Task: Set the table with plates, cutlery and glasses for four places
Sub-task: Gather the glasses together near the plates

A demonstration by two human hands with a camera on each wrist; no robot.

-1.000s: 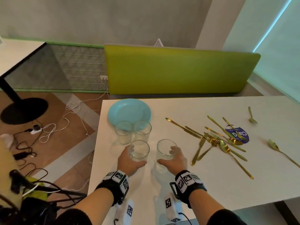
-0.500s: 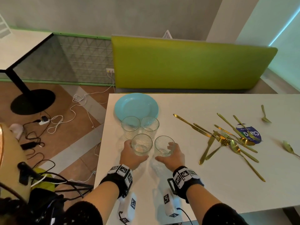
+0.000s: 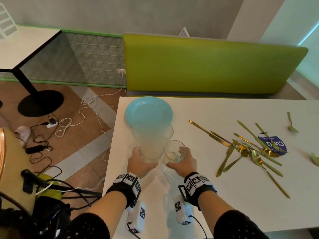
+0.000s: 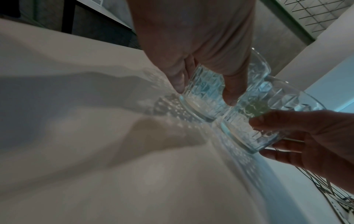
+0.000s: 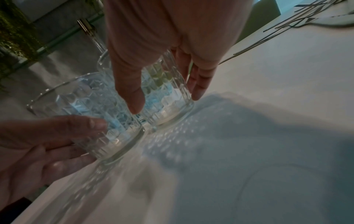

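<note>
I had both hands on tumblers at the worktop's (image 3: 224, 111) near-left corner: my left hand (image 3: 138, 165) wrapped the left glass (image 3: 151, 151), my right hand (image 3: 183, 163) the right glass (image 3: 174, 150), thumb and fingers on opposite walls, probably to carry one to each place. The two glasses stood just beside each other, clear, with a cut diamond pattern and thick bases. Two more glasses (image 3: 152, 131), blurred, waited before the blue plates (image 3: 148, 110); gold cutlery (image 3: 245, 149) lay scattered well to the right.

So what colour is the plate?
The plate is light blue, clearest in the head view.
</note>
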